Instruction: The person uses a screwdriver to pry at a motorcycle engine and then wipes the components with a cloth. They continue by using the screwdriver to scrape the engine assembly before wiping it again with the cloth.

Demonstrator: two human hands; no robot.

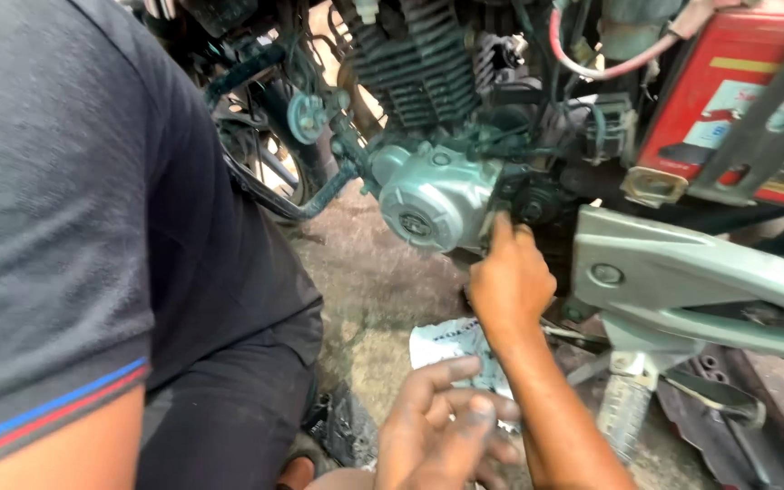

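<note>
The right hand [510, 277] presses its fingertips at the rear edge of the silver engine cover [433, 195] low on the motorcycle — rigid, heavy-looking metal, probably greasy — while the left hand [442, 431] hangs open, empty.

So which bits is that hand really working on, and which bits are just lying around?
Being worked on:
- right hand, fingers reaching in beside the engine cover
- silver engine cover
- dark part behind the cover, which the fingertips meet

Just lying about:
- left hand, open, holding nothing
- crumpled paper on the ground
- red box
- footrest
</note>
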